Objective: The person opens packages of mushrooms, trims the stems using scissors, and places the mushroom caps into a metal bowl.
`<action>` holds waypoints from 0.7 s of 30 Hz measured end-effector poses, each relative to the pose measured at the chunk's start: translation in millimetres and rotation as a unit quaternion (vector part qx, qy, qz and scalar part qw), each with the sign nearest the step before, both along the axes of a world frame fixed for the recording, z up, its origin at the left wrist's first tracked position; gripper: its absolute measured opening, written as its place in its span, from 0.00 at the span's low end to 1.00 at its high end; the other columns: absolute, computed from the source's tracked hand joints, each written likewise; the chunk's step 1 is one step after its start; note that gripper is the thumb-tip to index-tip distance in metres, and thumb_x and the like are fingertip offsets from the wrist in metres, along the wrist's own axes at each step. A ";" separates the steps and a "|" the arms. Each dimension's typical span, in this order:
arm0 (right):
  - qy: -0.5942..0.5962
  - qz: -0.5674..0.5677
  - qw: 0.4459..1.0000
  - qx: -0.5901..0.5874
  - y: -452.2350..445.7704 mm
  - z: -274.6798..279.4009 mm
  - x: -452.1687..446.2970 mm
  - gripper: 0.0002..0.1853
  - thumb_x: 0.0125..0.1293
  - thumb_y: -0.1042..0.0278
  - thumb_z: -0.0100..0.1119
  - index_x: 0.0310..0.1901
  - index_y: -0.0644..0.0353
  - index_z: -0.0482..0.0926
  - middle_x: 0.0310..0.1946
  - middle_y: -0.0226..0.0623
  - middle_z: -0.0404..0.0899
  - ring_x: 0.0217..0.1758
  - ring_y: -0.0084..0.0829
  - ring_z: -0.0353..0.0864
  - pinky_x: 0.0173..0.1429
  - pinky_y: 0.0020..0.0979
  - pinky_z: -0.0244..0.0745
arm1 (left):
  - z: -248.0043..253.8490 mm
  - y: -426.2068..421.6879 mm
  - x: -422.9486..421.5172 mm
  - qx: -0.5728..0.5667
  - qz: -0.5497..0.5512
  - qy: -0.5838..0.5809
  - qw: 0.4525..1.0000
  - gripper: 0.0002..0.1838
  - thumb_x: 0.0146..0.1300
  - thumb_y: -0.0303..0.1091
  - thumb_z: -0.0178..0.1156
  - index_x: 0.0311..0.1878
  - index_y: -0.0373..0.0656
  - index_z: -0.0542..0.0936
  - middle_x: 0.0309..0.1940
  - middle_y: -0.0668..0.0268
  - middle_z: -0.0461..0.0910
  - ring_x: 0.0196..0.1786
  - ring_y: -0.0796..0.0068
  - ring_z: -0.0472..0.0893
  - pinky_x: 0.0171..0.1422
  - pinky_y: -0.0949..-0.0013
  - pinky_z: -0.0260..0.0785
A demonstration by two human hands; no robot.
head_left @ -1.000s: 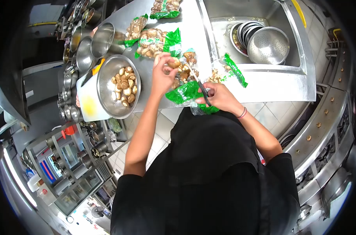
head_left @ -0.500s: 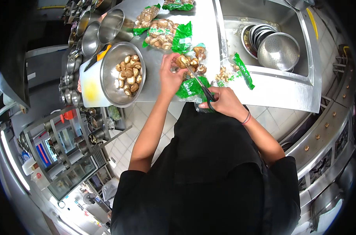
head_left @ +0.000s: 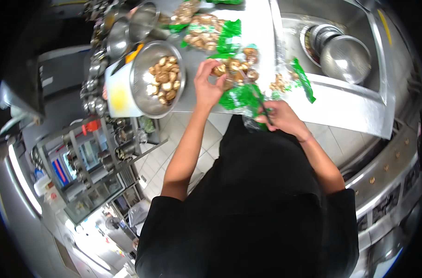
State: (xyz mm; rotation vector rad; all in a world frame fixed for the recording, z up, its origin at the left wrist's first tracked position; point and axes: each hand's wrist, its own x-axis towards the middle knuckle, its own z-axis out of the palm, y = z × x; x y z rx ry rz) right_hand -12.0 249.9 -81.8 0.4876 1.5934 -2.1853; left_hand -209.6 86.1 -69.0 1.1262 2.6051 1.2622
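Note:
My left hand (head_left: 208,86) pinches a brown mushroom (head_left: 219,70) between thumb and fingers, over an opened green and clear bag (head_left: 241,97) with several mushrooms. My right hand (head_left: 280,116) grips black-handled scissors (head_left: 265,109), their blades pointing up and left toward the mushrooms, slightly blurred. Left of my left hand, a perforated metal colander (head_left: 137,85) holds several mushrooms. Cut stem pieces (head_left: 279,83) lie on the counter to the right, beside a green bag strip (head_left: 304,80). Behind my left hand sits a full bag of mushrooms (head_left: 204,33).
A sink (head_left: 378,55) at the upper right holds stacked strainers (head_left: 345,59). At the left are a white cutting board (head_left: 119,95), metal bowls (head_left: 144,22) and part of another person's hand (head_left: 105,92). More mushroom bags (head_left: 185,11) lie at the back of the steel counter.
The view has shifted, so the counter items sit further right. The scissors' blades, at the held mushroom half a second ago, are now apart from it. My left hand still holds a mushroom.

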 end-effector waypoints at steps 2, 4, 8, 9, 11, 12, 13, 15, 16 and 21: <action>0.008 -0.011 0.999 0.039 4.2 11.0 2.9 0.14 0.60 0.66 0.71 0.42 0.62 0.77 0.19 0.24 0.72 0.21 0.15 0.70 0.26 0.20 0.62 | 3.8 -15.8 -9.3 0.024 0.037 -0.024 0.999 0.19 0.47 0.15 0.64 0.45 0.38 0.78 0.47 0.59 0.74 0.45 0.67 0.78 0.46 0.71 0.73; 0.042 -0.030 0.997 0.050 2.9 8.9 2.5 0.16 0.59 0.65 0.71 0.44 0.63 0.77 0.20 0.24 0.72 0.22 0.14 0.69 0.26 0.21 0.61 | 2.9 -27.4 -20.4 0.036 0.059 -0.042 0.997 0.16 0.48 0.16 0.58 0.41 0.40 0.80 0.47 0.58 0.72 0.42 0.66 0.78 0.45 0.71 0.73; 0.069 -0.086 0.993 0.042 11.8 16.7 -1.0 0.18 0.60 0.66 0.70 0.47 0.64 0.75 0.21 0.23 0.73 0.26 0.13 0.66 0.30 0.20 0.60 | 3.3 -21.6 -19.6 0.002 0.076 -0.057 0.996 0.14 0.47 0.15 0.59 0.38 0.39 0.81 0.41 0.59 0.72 0.42 0.63 0.77 0.43 0.68 0.72; 0.064 -0.092 0.992 0.049 14.8 15.4 -0.3 0.18 0.60 0.67 0.70 0.47 0.63 0.75 0.22 0.23 0.72 0.26 0.13 0.66 0.31 0.19 0.59 | 3.7 -18.4 -15.9 0.001 0.080 -0.046 0.996 0.14 0.47 0.15 0.59 0.38 0.39 0.81 0.41 0.59 0.72 0.42 0.63 0.77 0.43 0.68 0.72; 0.066 -0.131 0.988 0.055 17.3 12.8 0.2 0.18 0.59 0.67 0.70 0.47 0.62 0.75 0.21 0.22 0.72 0.26 0.13 0.66 0.31 0.20 0.58 | 1.7 -7.7 -11.8 -0.039 0.039 0.000 0.998 0.10 0.48 0.14 0.62 0.35 0.37 0.81 0.39 0.60 0.74 0.42 0.65 0.78 0.43 0.67 0.70; 0.071 -0.130 0.987 0.057 20.2 10.4 0.4 0.18 0.59 0.67 0.70 0.47 0.62 0.75 0.21 0.22 0.72 0.26 0.13 0.66 0.31 0.20 0.58 | 0.3 -0.8 -13.0 -0.036 0.040 0.005 0.999 0.10 0.48 0.14 0.62 0.35 0.37 0.81 0.39 0.60 0.74 0.42 0.65 0.78 0.43 0.67 0.70; 0.068 -0.139 0.986 0.065 23.2 7.4 2.4 0.18 0.59 0.67 0.71 0.47 0.61 0.74 0.21 0.22 0.71 0.26 0.12 0.65 0.30 0.20 0.58 | -2.4 5.6 -12.4 -0.065 0.032 -0.005 0.997 0.08 0.49 0.16 0.64 0.33 0.37 0.81 0.37 0.58 0.74 0.42 0.61 0.77 0.43 0.65 0.70; 0.060 -0.148 0.984 0.077 28.3 5.9 5.0 0.18 0.59 0.67 0.71 0.47 0.61 0.74 0.21 0.21 0.71 0.26 0.12 0.64 0.30 0.21 0.57 | -8.4 13.4 -12.8 -0.091 0.023 -0.021 0.995 0.07 0.49 0.18 0.65 0.32 0.36 0.81 0.35 0.57 0.74 0.42 0.58 0.77 0.42 0.63 0.71; 0.056 -0.143 0.982 0.106 30.7 6.8 5.9 0.18 0.59 0.67 0.71 0.47 0.61 0.74 0.20 0.21 0.71 0.25 0.12 0.63 0.30 0.21 0.56 | -11.9 18.3 -16.0 -0.126 0.013 0.022 0.992 0.06 0.50 0.21 0.67 0.32 0.37 0.82 0.36 0.57 0.75 0.42 0.56 0.77 0.43 0.61 0.71; 0.028 -0.136 0.978 0.159 36.4 17.2 14.0 0.18 0.59 0.67 0.71 0.47 0.61 0.75 0.19 0.20 0.70 0.25 0.12 0.61 0.30 0.20 0.55 | 4.5 35.1 -17.7 -0.244 -0.022 0.010 0.969 0.11 0.54 0.36 0.71 0.26 0.37 0.83 0.31 0.56 0.76 0.34 0.51 0.77 0.41 0.56 0.70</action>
